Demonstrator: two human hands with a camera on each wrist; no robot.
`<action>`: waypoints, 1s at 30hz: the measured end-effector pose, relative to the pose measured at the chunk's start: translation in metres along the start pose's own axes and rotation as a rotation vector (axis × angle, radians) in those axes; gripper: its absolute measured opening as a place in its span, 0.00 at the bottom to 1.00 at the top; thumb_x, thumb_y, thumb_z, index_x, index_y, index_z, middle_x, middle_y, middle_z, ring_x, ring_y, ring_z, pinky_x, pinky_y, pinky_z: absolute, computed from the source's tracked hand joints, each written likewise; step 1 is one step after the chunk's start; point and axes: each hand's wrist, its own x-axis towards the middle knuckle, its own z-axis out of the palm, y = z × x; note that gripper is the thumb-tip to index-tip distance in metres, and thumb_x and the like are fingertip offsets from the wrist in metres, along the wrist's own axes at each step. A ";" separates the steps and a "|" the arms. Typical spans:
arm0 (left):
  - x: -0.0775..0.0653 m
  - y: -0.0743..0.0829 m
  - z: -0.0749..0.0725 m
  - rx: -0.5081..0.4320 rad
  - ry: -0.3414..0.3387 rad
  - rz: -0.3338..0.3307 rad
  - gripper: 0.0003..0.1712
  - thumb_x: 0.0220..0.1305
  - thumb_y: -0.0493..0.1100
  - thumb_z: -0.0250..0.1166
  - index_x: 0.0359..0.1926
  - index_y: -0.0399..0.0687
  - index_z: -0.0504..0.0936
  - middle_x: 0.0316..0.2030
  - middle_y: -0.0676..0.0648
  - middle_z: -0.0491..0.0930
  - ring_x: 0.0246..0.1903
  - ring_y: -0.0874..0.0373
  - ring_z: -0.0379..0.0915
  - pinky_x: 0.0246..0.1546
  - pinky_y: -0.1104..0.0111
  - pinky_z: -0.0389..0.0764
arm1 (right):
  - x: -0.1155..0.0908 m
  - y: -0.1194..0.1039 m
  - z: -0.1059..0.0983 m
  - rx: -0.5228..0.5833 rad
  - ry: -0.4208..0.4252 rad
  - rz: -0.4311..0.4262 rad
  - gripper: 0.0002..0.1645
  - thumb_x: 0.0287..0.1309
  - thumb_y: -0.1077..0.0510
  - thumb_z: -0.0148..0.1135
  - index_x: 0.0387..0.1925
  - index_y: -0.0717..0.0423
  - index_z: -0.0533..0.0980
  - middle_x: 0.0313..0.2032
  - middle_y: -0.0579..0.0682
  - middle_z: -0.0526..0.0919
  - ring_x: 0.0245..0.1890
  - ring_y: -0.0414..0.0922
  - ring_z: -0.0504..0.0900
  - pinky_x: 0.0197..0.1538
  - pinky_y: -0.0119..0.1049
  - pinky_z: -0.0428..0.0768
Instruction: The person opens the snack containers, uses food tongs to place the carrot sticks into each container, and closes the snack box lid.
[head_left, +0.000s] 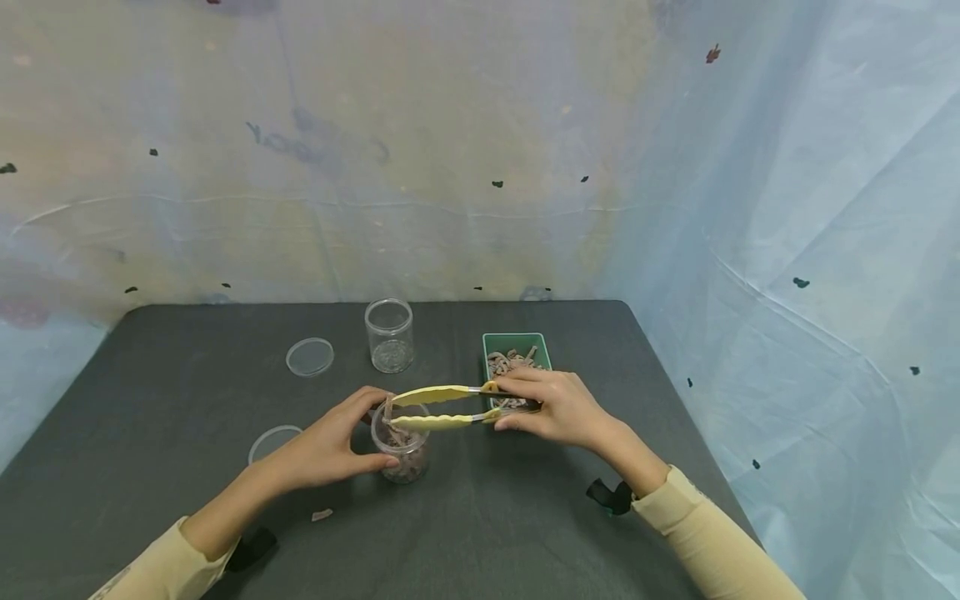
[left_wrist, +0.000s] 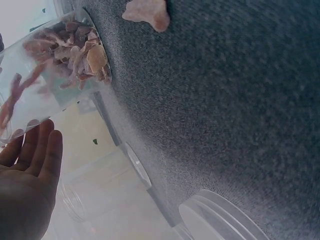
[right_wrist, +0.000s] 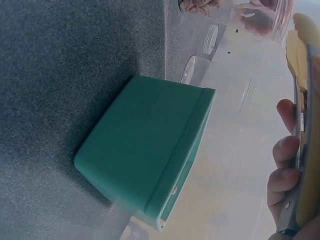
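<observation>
My left hand (head_left: pixel 322 446) steadies a clear plastic jar (head_left: pixel 408 464) near its mouth, thumb in front and fingers behind. Brownish dried strips (left_wrist: pixel 70 52) fill the jar's lower part. In my right hand (head_left: pixel 555 406) is a pair of tongs (head_left: pixel 442 395) with yellow scalloped tips and metal arms, gripped along the arms. The tong tips are over the jar's mouth, slightly apart, and a long strip (head_left: pixel 387 410) stands at the rim beside them. Just beyond the right hand is a green tray (head_left: pixel 516 337) holding more strips, partly covered by that hand.
A second clear jar (head_left: pixel 390 333) stands upright at the back, with a clear lid (head_left: pixel 310 357) lying to its left. Another lid (head_left: pixel 272 440) is partly hidden behind the left forearm. One loose piece (head_left: pixel 322 515) lies on the dark tabletop (head_left: pixel 510 533) near the front.
</observation>
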 end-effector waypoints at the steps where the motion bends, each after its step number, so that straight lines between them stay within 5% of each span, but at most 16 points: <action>1: 0.000 0.000 0.000 -0.001 0.000 0.002 0.45 0.58 0.64 0.78 0.70 0.58 0.69 0.62 0.53 0.73 0.56 0.60 0.75 0.54 0.54 0.81 | 0.000 0.000 -0.001 0.002 0.000 0.002 0.37 0.48 0.48 0.83 0.60 0.56 0.84 0.53 0.51 0.87 0.41 0.43 0.88 0.30 0.29 0.78; 7: 0.000 0.001 -0.001 -0.015 -0.001 0.009 0.45 0.58 0.64 0.77 0.70 0.58 0.69 0.61 0.53 0.74 0.55 0.53 0.77 0.54 0.53 0.81 | -0.002 0.001 -0.002 0.016 0.006 -0.017 0.37 0.49 0.49 0.82 0.61 0.57 0.83 0.53 0.52 0.87 0.34 0.43 0.86 0.30 0.30 0.77; 13: 0.000 0.000 -0.001 -0.016 -0.001 0.020 0.46 0.58 0.65 0.77 0.71 0.52 0.70 0.60 0.55 0.73 0.56 0.51 0.76 0.54 0.54 0.81 | -0.002 0.001 -0.002 -0.008 0.029 -0.003 0.37 0.50 0.48 0.81 0.61 0.58 0.83 0.55 0.55 0.86 0.43 0.46 0.89 0.33 0.35 0.82; 19: 0.000 0.000 -0.001 -0.011 -0.001 0.018 0.46 0.58 0.65 0.76 0.71 0.57 0.68 0.60 0.55 0.73 0.57 0.51 0.76 0.55 0.54 0.81 | -0.002 0.002 -0.005 -0.029 0.052 0.015 0.37 0.49 0.49 0.82 0.60 0.58 0.83 0.55 0.55 0.86 0.44 0.48 0.89 0.37 0.40 0.85; 26: 0.001 -0.001 0.000 -0.019 0.012 0.038 0.45 0.57 0.64 0.78 0.70 0.59 0.70 0.60 0.58 0.73 0.56 0.52 0.77 0.54 0.55 0.81 | -0.013 0.013 -0.016 -0.011 0.091 0.069 0.40 0.65 0.32 0.62 0.59 0.62 0.83 0.51 0.56 0.87 0.32 0.46 0.86 0.32 0.38 0.81; 30: 0.001 -0.001 0.000 -0.010 0.014 0.038 0.45 0.57 0.64 0.78 0.70 0.58 0.69 0.60 0.57 0.74 0.56 0.52 0.77 0.54 0.56 0.81 | -0.023 0.022 -0.025 -0.017 0.095 0.111 0.35 0.60 0.41 0.73 0.59 0.62 0.83 0.50 0.55 0.87 0.29 0.45 0.83 0.29 0.36 0.78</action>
